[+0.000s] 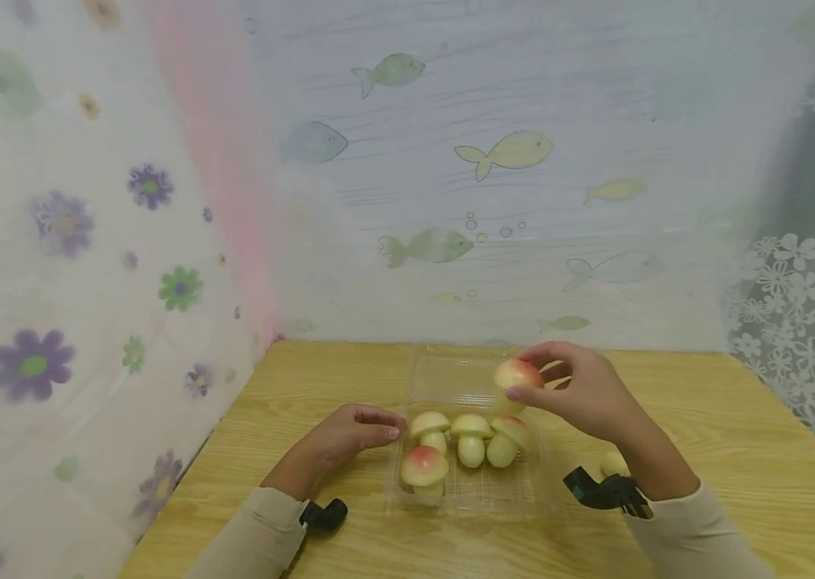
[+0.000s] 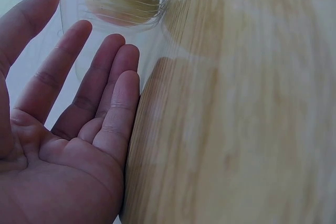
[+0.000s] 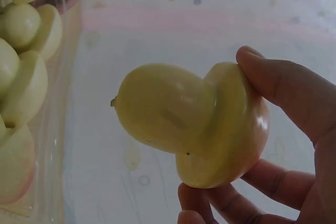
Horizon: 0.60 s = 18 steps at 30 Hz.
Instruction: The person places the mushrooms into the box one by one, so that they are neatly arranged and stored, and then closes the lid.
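My right hand point(image 1: 581, 390) holds a toy mushroom point(image 3: 173, 108) by its cap, thumb on one side and fingers on the other. The mushroom is pale yellow-green with a reddish cap top, raised above the back right of a clear plastic box point(image 1: 476, 503). Inside the box lie several similar mushrooms, three in a back row and a red-topped mushroom point(image 1: 424, 466) at the front left. My left hand point(image 1: 350, 438) is at the box's left side, thumb and fingertips by its wall. In the left wrist view the left fingers point(image 2: 118, 98) extend loosely, with no mushroom in them.
The box's clear lid point(image 1: 451, 378) stands folded back behind it. Another mushroom point(image 1: 613, 464) sits on the wooden table point(image 1: 263, 402) to the right, partly hidden by the right wrist and its black camera mount point(image 1: 599, 489). Patterned curtains point(image 1: 407, 193) surround the table.
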Each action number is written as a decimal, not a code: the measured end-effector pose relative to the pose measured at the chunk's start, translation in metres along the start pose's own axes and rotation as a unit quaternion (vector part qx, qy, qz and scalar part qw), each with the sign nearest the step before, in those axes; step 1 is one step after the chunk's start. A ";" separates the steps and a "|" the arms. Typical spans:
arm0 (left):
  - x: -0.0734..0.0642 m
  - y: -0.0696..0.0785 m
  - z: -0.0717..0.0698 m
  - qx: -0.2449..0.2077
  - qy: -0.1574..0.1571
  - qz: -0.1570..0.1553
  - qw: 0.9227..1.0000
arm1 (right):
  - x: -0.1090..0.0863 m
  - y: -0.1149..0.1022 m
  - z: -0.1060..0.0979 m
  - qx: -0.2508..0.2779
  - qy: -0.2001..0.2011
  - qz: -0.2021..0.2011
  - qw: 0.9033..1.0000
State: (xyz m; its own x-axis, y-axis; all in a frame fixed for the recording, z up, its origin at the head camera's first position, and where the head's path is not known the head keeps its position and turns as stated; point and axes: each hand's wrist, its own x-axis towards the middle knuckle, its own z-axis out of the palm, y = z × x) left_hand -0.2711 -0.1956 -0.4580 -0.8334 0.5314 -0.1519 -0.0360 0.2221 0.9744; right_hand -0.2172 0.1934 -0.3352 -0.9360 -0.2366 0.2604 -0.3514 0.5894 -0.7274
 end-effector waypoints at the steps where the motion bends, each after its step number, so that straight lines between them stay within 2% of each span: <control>1: 0.000 0.000 0.000 0.003 0.000 0.001 1.000 | 0.000 0.000 0.001 0.001 -0.001 -0.002 1.000; 18: 0.001 0.000 0.001 -0.007 0.004 0.001 1.000 | 0.001 -0.004 0.022 0.024 -0.033 -0.005 0.999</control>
State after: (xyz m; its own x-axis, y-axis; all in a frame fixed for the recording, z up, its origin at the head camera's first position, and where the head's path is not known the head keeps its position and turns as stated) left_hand -0.2711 -0.1944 -0.4585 -0.8376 0.5257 -0.1483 -0.0419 0.2089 0.9770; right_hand -0.2168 0.1740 -0.3457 -0.9285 -0.2942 0.2267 -0.3583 0.5486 -0.7554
